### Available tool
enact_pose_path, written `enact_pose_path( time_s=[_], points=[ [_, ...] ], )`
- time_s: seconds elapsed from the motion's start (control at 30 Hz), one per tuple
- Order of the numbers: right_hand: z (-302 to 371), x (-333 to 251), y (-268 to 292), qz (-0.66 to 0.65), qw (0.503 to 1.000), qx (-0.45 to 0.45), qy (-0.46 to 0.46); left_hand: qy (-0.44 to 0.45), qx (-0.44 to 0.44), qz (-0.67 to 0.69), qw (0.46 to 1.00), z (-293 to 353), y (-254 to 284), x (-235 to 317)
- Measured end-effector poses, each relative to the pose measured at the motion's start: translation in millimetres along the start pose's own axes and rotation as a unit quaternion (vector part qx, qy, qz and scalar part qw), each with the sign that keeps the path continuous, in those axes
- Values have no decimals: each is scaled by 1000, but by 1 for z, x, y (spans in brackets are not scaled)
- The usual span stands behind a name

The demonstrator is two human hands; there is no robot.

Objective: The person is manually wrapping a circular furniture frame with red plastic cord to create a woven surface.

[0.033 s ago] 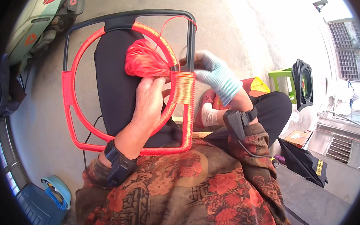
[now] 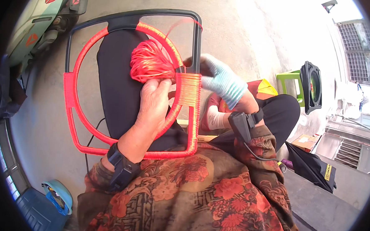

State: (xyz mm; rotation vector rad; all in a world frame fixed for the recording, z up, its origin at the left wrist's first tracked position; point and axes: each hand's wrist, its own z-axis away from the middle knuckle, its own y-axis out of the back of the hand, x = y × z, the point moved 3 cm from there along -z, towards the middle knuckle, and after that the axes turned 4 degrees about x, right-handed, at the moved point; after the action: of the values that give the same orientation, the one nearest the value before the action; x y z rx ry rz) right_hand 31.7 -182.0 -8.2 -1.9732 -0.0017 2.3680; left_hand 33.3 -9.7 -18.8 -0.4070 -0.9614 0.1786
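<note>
A black rounded frame [image 2: 196, 45] with an inner ring rests upright across my lap, much of it tightly wrapped in shiny red cord [image 2: 189, 90]. My left hand [image 2: 152, 99], bare, pinches the base of a loose red cord bundle [image 2: 151, 62] inside the ring, beside the wrapped joint on the right. From the bundle a thin strand loops up to the frame's upper right corner. My right hand [image 2: 224, 80], in a pale blue-and-white striped glove with bare fingertips, curls round the frame's right bar; its fingers go behind the bar and are partly hidden.
A green stool [image 2: 289, 81] with a black square item [image 2: 313, 87] against it stands at right. A pale vehicle [image 2: 34, 28] is at upper left, a light blue helmet-like item [image 2: 59, 194] at lower left. A black folded bag [image 2: 312, 166] lies at lower right.
The cord bundle has shifted slightly right, and its strands look looser. The looping strand has swung and is blurred. My right hand has moved a little at the bar; the frame stays put.
</note>
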Motion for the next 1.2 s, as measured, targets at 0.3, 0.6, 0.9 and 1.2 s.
enact_pose_path(
  time_s=[0.3,0.6,0.9,1.2],
  points=[
    [0,14,27,72,995,48,43,-6,-68,55,996,-5,1,7],
    [38,-20,150,-542,806,170,170,-48,-81,59,994,-5,-4,6],
    [24,-2,16,-55,989,-40,-128,-55,-87,89,991,-3,-3,5],
    [42,-24,33,-284,958,34,11,-68,-55,47,995,-8,4,5]
  ],
)
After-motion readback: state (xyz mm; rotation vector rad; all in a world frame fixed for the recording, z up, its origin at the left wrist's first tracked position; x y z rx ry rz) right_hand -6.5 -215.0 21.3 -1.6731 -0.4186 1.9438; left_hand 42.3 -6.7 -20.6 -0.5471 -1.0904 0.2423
